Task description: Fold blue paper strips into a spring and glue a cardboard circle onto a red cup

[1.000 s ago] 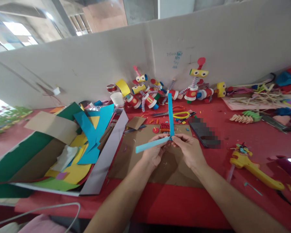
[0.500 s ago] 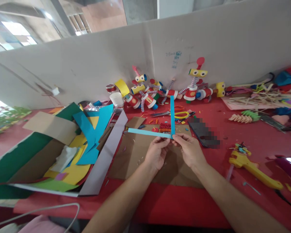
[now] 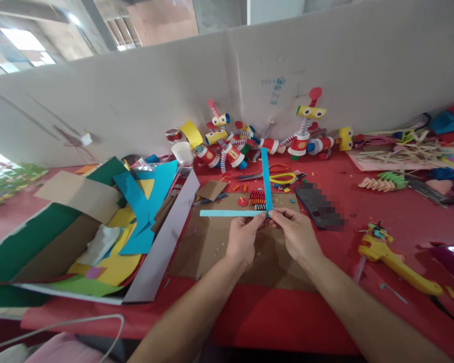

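Two paper strips meet at a corner in an L: a light blue paper strip (image 3: 227, 214) runs out to the left, and a darker blue paper strip (image 3: 267, 176) points away from me. My left hand (image 3: 244, 239) pinches the corner from the left, its thumb on the light strip's end. From the right, my right hand (image 3: 295, 232) pinches the same corner with thumb and fingers. Both hands are closed, held above a brown cardboard sheet (image 3: 208, 252). Just beyond the corner lie red and orange folded paper springs (image 3: 256, 197).
Left stands an open box (image 3: 174, 242) of coloured paper. Yellow-handled scissors (image 3: 282, 178) and a phone (image 3: 318, 206) lie beyond my hands. A yellow glue gun (image 3: 401, 264) is at right. Paper-cup figures (image 3: 232, 155) line the back wall.
The light blue strip has swung level with its left end slightly lower, and the darker strip's far end now leans a little left. Both hands keep their pinch at the corner.
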### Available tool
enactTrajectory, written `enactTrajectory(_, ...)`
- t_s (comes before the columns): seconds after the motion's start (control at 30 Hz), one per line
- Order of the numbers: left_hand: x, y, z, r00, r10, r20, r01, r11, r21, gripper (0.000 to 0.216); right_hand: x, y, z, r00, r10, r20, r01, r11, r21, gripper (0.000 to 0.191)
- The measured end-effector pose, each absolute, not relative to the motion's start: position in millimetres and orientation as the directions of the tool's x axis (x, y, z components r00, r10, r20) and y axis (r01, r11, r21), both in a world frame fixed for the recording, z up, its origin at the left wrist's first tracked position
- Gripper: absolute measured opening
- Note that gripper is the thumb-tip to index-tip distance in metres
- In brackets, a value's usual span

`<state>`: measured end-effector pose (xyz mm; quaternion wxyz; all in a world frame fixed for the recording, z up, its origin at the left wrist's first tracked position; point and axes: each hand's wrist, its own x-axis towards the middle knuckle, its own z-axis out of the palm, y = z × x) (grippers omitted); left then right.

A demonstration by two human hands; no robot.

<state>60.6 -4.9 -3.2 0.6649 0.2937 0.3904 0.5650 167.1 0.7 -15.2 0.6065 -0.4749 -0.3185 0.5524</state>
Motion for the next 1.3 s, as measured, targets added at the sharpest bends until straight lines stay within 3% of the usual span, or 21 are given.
enactTrajectory(0.13,54,1,-7,0.180,0.956,-0.233,-0.581,0.295,0.759,0.014,170,2,-12,0.162,0.973,-0.166,-0.423,-0.083,-0.902,0.016)
enactTrajectory(0.23,51,6,-10,0.194,0.917,-0.348,-0.628,0.388,0.675,0.007,169,2,-9,0.119,0.970,-0.211,-0.465,-0.133,-0.875,0.017)
enactTrajectory(0.37,51,9,-15,0.224,0.898,-0.379,-0.638,0.429,0.639,0.006,167,1,-9,0.108,0.967,-0.232,-0.475,-0.154,-0.866,0.019)
enactTrajectory(0.57,51,9,-20,0.167,0.903,-0.395,-0.624,0.407,0.667,0.012,167,2,-11,0.098,0.975,-0.198,-0.474,-0.129,-0.871,0.019)
enactTrajectory(0.8,46,7,-15,0.198,0.938,-0.285,-0.452,0.346,0.822,0.020,168,1,-12,0.127,0.975,-0.182,-0.446,-0.108,-0.888,0.019)
enactTrajectory(1.3,41,10,-5,0.269,0.899,-0.346,-0.406,0.432,0.805,0.019,169,0,-14,0.123,0.981,-0.147,-0.394,-0.088,-0.915,0.021)
